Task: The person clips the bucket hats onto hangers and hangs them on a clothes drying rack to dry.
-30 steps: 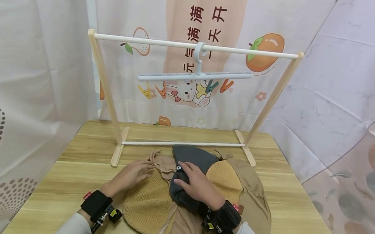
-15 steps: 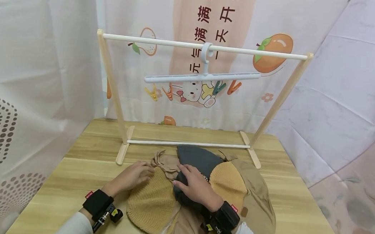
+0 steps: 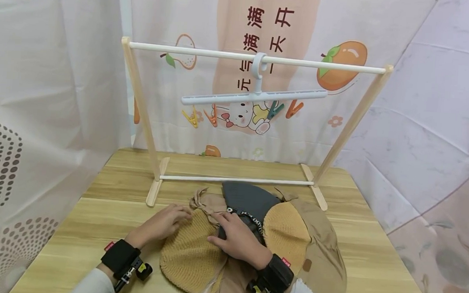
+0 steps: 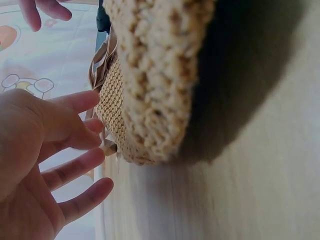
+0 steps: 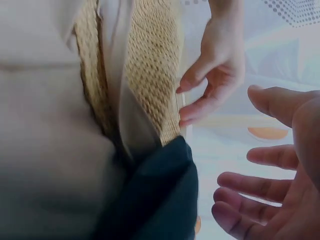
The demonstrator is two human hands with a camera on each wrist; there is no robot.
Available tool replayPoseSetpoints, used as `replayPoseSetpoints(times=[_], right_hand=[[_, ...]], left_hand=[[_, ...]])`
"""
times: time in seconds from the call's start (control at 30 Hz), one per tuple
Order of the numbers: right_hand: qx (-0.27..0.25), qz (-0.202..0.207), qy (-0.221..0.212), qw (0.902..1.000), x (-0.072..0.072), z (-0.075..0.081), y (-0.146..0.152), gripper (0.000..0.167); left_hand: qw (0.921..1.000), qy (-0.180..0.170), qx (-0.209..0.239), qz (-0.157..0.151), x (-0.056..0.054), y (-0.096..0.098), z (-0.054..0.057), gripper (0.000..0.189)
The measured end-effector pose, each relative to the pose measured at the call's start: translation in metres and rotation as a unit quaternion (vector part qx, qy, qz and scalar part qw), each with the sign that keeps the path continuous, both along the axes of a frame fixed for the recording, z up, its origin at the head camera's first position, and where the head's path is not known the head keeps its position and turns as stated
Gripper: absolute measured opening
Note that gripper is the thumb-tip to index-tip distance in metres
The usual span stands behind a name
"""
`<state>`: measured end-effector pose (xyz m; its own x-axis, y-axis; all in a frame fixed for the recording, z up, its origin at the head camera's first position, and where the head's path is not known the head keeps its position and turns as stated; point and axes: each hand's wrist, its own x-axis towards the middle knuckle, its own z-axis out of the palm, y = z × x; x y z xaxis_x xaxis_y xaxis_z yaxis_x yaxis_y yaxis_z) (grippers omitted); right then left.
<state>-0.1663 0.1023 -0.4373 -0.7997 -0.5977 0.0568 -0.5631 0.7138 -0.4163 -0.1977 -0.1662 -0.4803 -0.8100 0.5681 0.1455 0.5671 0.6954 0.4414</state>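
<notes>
A pile of hats lies on the table. On its left is a mustard knitted hat [image 3: 189,256], seen close in the left wrist view as a thick woven edge [image 4: 157,85]. My left hand [image 3: 163,222] is at this hat's upper left edge, fingers loosely bent and gripping nothing. My right hand [image 3: 238,240] is over the dark grey cap [image 3: 249,200], which has a lettered band; its spread fingers hold nothing in the right wrist view. Right of the cap lie another mustard knitted piece [image 3: 287,235] and a tan cloth hat [image 3: 327,248]. Tan cloth [image 3: 207,202] with ties shows behind.
A wooden rack [image 3: 236,180] stands behind the hats. From its white top rail [image 3: 184,50] hangs a pale blue hanger [image 3: 221,99]. Below the hanger are several small clips [image 3: 275,109]. Printed curtains [image 3: 60,86] enclose the table [image 3: 372,267].
My right hand has moved slightly left and toward me, uncovering the cap's lettered band. The left hand stays by the knitted hat. The head view has turned a little left.
</notes>
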Motion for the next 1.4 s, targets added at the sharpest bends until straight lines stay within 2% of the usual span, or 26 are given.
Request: replayPoseSetpoints(times=[0.17, 0.33, 0.5, 0.7, 0.93, 1.07, 1.27, 1.4], right_hand=[[0.004, 0.009, -0.022, 0.9997, 0.001, -0.002, -0.005, 0.067], [0.007, 0.03, -0.019, 0.9994, 0.003, -0.004, -0.009, 0.064], [0.021, 0.059, -0.011, 0.998, 0.006, -0.008, -0.016, 0.057], [0.042, 0.106, -0.008, 0.9935, 0.012, -0.013, -0.026, 0.046], [0.061, 0.134, 0.024, 0.9888, 0.02, -0.02, -0.033, 0.043], [0.055, 0.14, 0.043, 0.9876, 0.022, -0.024, -0.034, 0.039], [0.043, 0.186, 0.097, 0.9768, 0.027, -0.027, -0.036, 0.028], [0.044, 0.207, 0.089, 0.9733, 0.03, -0.03, -0.035, 0.023]], left_hand=[[0.9998, -0.014, 0.002, -0.011, 0.001, -0.003, -0.002, 0.04], [0.9993, -0.026, 0.001, -0.026, 0.001, -0.003, -0.003, 0.038], [0.9984, -0.046, -0.001, -0.033, 0.001, -0.003, -0.002, 0.033], [0.9984, -0.041, -0.012, -0.037, 0.001, -0.004, -0.002, 0.034], [0.9969, -0.063, -0.013, -0.045, 0.001, -0.006, -0.004, 0.041], [0.9964, -0.063, -0.021, -0.052, 0.002, -0.006, -0.002, 0.046], [0.9955, -0.067, -0.036, -0.056, 0.002, -0.004, 0.0, 0.057], [0.9944, -0.08, -0.037, -0.058, 0.002, -0.003, -0.001, 0.056]])
